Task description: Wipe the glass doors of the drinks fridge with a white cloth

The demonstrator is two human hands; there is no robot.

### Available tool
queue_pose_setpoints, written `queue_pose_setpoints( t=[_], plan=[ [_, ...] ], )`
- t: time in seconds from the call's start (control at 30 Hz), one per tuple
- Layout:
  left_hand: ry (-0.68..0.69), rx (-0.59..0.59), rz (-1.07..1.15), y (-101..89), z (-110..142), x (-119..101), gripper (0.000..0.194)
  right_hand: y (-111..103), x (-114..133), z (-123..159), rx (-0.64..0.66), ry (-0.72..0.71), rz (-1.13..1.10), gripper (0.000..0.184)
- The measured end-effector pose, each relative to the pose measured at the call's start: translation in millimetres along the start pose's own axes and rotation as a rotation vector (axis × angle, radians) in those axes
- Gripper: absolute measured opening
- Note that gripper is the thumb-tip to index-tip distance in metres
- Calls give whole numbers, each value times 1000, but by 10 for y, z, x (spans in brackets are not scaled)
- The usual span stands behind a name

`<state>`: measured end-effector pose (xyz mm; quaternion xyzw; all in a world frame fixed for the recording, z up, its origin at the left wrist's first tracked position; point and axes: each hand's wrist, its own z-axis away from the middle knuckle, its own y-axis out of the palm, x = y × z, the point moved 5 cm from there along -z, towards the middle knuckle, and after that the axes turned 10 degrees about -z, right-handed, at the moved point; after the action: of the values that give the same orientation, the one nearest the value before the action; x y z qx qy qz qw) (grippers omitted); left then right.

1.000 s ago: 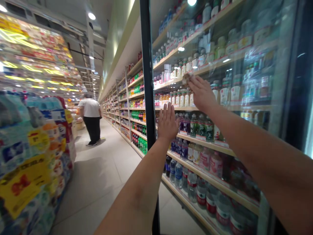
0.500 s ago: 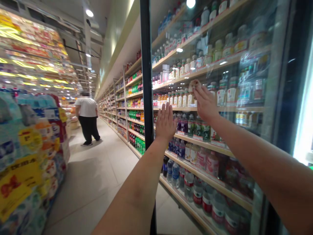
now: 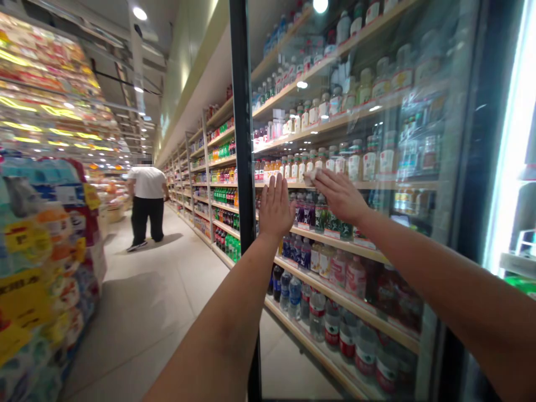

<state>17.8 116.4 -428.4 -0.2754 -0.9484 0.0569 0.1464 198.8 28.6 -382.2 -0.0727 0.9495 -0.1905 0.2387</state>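
A glass fridge door (image 3: 377,167) with a black edge frame (image 3: 240,167) stands open in front of me. My left hand (image 3: 275,207) lies flat against the glass near that edge, fingers straight and together. My right hand (image 3: 340,194) presses a small pale cloth (image 3: 312,177) against the glass, just right of the left hand. Through the glass I see wooden shelves (image 3: 335,237) lined with drink bottles.
A shop aisle runs ahead, with drink shelves (image 3: 201,184) on the right. A person in a white top and black trousers (image 3: 144,201) stands far down it. A stack of packaged goods with yellow tags (image 3: 37,262) fills the left side. The lit fridge interior (image 3: 515,167) is at the far right.
My right hand with the cloth has slid down the glass, from above shelf height to level with my left hand. The left hand stayed flat on the glass. The view shifted slightly.
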Motion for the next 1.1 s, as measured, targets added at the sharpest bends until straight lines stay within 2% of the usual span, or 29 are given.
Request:
queue_pose_setpoints(
  t=[0.07,0.17,0.23,0.3,0.4,0.47,0.57,0.63,0.7,0.77,0.83,1.0,1.1],
  plan=[
    [-4,-6,11,1,-5,4,66,-36,-65,-8,21,-3,11,64],
    [-8,-9,8,-6,-9,4,66,-235,-344,-23,-160,193,62,61],
    [-5,-3,-6,-15,-11,-1,66,-298,-418,43,-248,268,68,62],
    [-5,7,-17,-21,-12,-5,66,-258,-349,142,-218,228,47,63],
    [-10,23,-11,-19,-14,-4,66,-163,-196,261,-63,79,19,64],
    [-15,23,-5,-14,-15,-1,65,-180,-219,272,-26,56,24,65],
    [-15,8,-2,-11,-11,0,65,-288,-374,241,-150,181,47,63],
    [-14,4,-2,-10,-8,-2,65,-306,-393,262,-241,248,48,62],
    [-17,7,-1,-10,-5,-3,66,-247,-315,303,-235,221,24,63],
    [-18,9,-6,-10,-2,-3,66,-178,-235,326,-163,133,-4,63],
    [-16,6,-21,-10,0,-2,65,-179,-259,311,-126,84,-14,61],
    [-11,8,-34,-4,3,-1,65,-340,-498,256,-297,251,12,60],
    [-9,5,-13,-16,-3,-3,66,-272,-368,309,-243,214,9,62]
  ],
)
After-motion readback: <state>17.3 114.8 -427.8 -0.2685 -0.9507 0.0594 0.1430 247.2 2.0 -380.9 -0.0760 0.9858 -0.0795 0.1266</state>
